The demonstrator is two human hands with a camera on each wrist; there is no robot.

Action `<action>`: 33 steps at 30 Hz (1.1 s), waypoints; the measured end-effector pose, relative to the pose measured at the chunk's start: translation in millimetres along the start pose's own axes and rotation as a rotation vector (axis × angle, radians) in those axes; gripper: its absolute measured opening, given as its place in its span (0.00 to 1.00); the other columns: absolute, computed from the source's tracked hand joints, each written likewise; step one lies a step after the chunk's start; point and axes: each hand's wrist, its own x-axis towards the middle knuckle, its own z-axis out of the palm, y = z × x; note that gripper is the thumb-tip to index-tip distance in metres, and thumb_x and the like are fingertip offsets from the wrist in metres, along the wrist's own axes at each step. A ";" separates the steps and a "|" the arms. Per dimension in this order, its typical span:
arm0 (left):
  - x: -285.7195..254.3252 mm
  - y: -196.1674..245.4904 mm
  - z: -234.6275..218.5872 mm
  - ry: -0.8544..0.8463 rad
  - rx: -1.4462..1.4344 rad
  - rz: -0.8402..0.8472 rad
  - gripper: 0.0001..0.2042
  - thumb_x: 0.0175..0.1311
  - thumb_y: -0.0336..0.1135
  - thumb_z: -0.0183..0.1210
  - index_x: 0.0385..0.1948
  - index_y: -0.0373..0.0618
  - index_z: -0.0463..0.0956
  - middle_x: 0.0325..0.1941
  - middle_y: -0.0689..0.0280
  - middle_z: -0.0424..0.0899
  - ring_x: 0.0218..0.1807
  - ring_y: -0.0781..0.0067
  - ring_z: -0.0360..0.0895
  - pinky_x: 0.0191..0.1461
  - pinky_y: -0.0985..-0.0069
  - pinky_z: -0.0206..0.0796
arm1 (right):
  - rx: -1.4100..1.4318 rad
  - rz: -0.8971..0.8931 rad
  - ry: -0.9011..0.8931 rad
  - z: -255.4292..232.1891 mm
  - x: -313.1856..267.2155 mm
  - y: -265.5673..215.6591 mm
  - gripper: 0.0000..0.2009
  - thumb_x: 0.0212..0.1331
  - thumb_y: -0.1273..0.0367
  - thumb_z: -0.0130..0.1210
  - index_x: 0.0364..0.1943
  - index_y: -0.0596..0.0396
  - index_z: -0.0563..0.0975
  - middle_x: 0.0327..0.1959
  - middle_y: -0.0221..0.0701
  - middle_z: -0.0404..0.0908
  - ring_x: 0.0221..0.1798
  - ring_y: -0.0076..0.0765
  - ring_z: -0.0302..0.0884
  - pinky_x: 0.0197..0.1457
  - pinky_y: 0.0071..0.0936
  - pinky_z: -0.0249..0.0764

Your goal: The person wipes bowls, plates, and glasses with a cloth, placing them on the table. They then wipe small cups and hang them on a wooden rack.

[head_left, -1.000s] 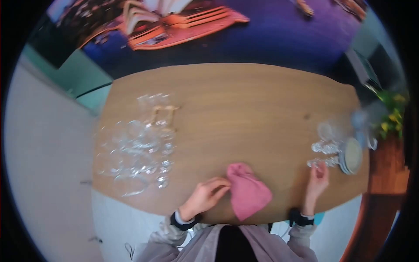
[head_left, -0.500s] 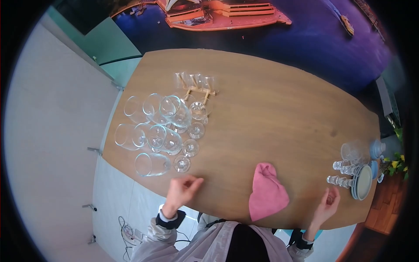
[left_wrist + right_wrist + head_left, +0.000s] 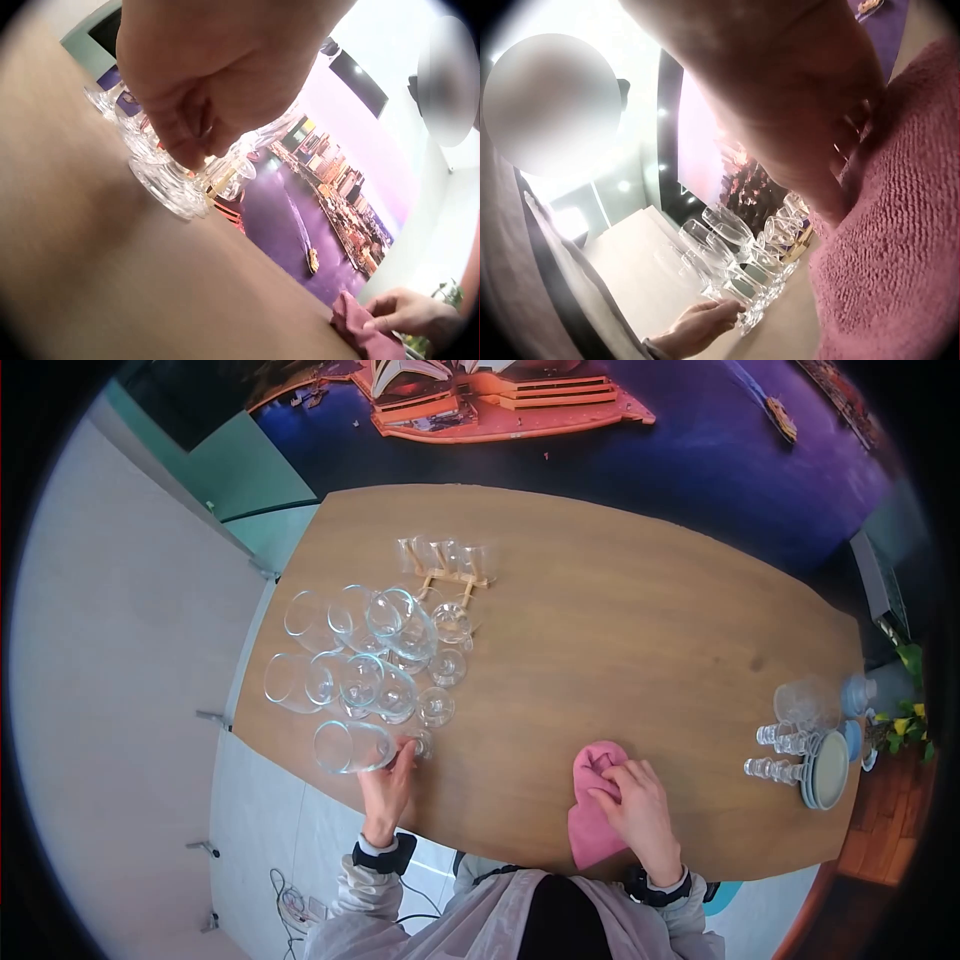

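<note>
At the front of a cluster of stemmed glasses stands a clear wine glass (image 3: 352,747). My left hand (image 3: 387,785) pinches its stem low down, and the round foot (image 3: 169,187) shows just under the fingertips in the left wrist view. Near the table's front edge lies a folded pink cloth (image 3: 594,825). My right hand (image 3: 642,815) grips its upper part, thumb and fingers pressed into the folds. Close up in the right wrist view, the cloth (image 3: 892,255) has a ribbed, fluffy weave and hides some fingertips.
Several more wine glasses (image 3: 385,685) crowd behind the front one. Beyond them, small glasses (image 3: 443,555) hang on a wooden rack (image 3: 455,577). At the right end stand stacked plates (image 3: 830,770), small clear glasses (image 3: 775,769) and a clear bowl-like vessel (image 3: 800,703).
My left hand has moved from beside the cloth, left and forward, to the front wine glass and taken its stem. My right hand has left the small glasses at the right and taken hold of the cloth.
</note>
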 end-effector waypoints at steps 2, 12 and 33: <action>-11.8 7.2 -2.9 -0.055 0.017 0.020 0.05 0.69 0.26 0.63 0.39 0.34 0.83 0.32 0.66 0.85 0.30 0.80 0.77 0.34 0.80 0.69 | 0.020 0.004 0.034 -1.6 -1.1 3.1 0.16 0.51 0.68 0.70 0.40 0.60 0.78 0.41 0.42 0.82 0.47 0.50 0.78 0.49 0.43 0.76; -40.0 88.4 50.1 -0.417 -0.119 0.251 0.05 0.74 0.24 0.55 0.41 0.32 0.78 0.41 0.59 0.78 0.35 0.72 0.81 0.36 0.76 0.74 | 0.737 -0.052 0.296 -36.4 -9.6 -40.8 0.12 0.62 0.71 0.65 0.46 0.60 0.76 0.51 0.41 0.81 0.49 0.36 0.84 0.49 0.33 0.81; -63.9 130.0 155.9 -0.802 -0.795 -0.068 0.10 0.78 0.31 0.52 0.42 0.31 0.77 0.42 0.53 0.83 0.35 0.69 0.83 0.38 0.73 0.81 | 2.112 0.211 0.056 30.1 10.6 13.2 0.38 0.76 0.40 0.32 0.42 0.66 0.79 0.26 0.40 0.80 0.26 0.36 0.77 0.33 0.31 0.77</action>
